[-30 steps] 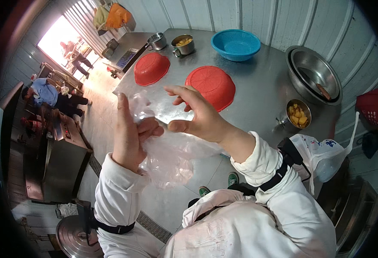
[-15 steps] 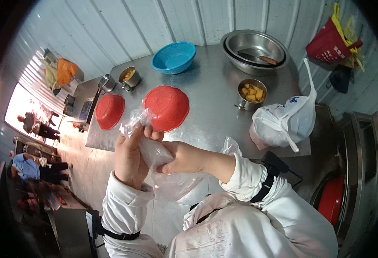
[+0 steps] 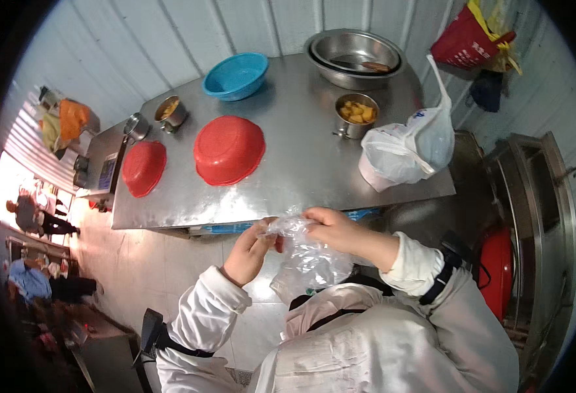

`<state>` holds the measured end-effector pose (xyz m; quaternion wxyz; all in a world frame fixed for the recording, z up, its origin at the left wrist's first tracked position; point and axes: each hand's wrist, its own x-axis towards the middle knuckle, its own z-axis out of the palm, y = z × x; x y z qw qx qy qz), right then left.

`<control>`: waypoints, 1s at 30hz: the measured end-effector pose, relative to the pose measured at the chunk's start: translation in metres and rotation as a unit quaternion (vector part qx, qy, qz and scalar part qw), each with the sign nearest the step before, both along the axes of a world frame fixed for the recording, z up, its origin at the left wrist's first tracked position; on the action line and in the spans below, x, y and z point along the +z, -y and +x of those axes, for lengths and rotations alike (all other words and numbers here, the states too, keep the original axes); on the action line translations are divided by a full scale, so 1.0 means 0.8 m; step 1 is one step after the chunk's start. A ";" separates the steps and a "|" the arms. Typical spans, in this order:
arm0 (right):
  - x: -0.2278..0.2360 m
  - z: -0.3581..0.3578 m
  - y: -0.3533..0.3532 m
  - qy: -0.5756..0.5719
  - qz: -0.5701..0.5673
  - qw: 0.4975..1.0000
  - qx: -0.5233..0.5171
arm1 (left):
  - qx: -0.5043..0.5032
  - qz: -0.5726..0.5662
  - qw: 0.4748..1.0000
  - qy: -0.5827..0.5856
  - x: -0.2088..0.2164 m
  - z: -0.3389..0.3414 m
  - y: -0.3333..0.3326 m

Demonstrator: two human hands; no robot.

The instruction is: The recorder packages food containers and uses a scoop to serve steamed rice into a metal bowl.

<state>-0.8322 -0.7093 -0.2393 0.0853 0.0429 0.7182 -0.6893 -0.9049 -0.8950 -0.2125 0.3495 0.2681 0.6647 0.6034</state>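
Observation:
A clear plastic bag [image 3: 314,265] hangs between my hands, just off the near edge of the steel table [image 3: 288,190]. My left hand [image 3: 248,252] pinches the gathered top of the bag at its left side. My right hand [image 3: 334,229] grips the same top from the right, its fingers partly hidden by the crumpled film. Beyond them on the table, two red plastic basins lie upside down, a larger one [image 3: 229,150] and a smaller one [image 3: 144,169] to its left.
A blue basin [image 3: 235,77], nested steel bowls [image 3: 356,82], metal cups of yellow chunks [image 3: 357,112] [image 3: 170,112] and a white carrier bag [image 3: 399,157] stand on the table. A steel cabinet [image 3: 530,196] is at right. Other people [image 3: 36,278] are far left.
My hands have come down toward me and apart, from one above the other to side by side at the bag's top. The view has shifted, showing the larger red basin uncovered.

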 end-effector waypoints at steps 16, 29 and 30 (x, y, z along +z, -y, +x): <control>0.061 0.021 -0.037 -0.429 0.517 0.680 0.295 | -0.013 -0.262 0.836 -0.483 -0.045 0.043 -0.003; 0.126 -0.100 -0.050 -0.601 0.443 0.664 -0.032 | 0.252 0.158 0.875 0.382 0.004 0.074 -0.039; 0.124 -0.091 -0.054 -0.603 0.441 0.664 -0.031 | 0.264 0.193 0.855 0.403 0.001 0.065 -0.027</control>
